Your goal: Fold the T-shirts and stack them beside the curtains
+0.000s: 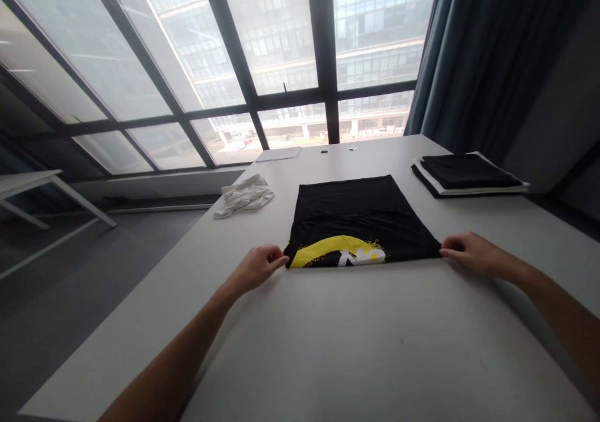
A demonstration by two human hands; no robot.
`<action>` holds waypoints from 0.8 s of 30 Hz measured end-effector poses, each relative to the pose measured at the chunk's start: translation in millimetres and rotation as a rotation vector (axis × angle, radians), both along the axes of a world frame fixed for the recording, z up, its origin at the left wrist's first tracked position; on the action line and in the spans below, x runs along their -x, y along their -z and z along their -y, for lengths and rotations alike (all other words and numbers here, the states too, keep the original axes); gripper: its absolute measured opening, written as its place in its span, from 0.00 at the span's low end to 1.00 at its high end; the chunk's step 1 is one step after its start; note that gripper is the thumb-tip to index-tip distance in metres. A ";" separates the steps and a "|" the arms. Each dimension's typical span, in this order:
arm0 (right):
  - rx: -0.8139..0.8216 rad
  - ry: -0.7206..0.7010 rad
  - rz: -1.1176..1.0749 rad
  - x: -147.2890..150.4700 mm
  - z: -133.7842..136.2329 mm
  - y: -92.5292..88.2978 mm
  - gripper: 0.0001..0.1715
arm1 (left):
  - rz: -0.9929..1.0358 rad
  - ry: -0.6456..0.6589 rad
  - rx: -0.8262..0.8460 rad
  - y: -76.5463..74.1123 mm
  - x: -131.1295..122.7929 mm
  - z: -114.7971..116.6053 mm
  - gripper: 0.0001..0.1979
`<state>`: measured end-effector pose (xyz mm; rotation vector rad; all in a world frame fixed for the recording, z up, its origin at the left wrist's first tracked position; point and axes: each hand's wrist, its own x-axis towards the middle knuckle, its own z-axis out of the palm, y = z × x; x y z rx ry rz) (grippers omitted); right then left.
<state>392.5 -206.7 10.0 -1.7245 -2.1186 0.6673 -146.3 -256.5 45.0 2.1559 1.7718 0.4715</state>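
Note:
A black T-shirt (351,212), folded into a flat four-sided shape, lies on the white table (328,334). Along its near edge runs part of a yellow arc print with white lettering. My left hand (259,266) pinches the near left corner between thumb and fingers. At the near right corner, my right hand (471,254) pinches the cloth the same way. The near edge is drawn straight between both hands, and faint wrinkles cross the cloth's right half.
A crumpled white cloth (246,195) lies left of the shirt. A stack of folded black and white garments (469,173) sits at the right. White paper (280,154) and two small objects are near the far edge. Windows, a dark curtain (478,59) and another table (28,181) stand beyond.

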 end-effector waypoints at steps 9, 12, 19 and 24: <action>-0.412 -0.184 0.039 57.6 13.7 13.0 0.33 | -0.200 0.306 -0.110 36.0 -21.1 0.6 0.31; -0.286 -0.273 0.160 62.2 13.6 29.8 0.36 | -0.266 0.338 -0.046 42.9 -16.4 1.3 0.32; -0.234 -0.263 0.232 47.9 8.9 36.0 0.37 | -0.257 0.345 -0.023 40.4 -12.0 0.1 0.33; -0.241 -0.235 0.213 38.6 4.8 31.5 0.36 | -0.187 0.330 -0.065 37.1 -10.9 -3.7 0.30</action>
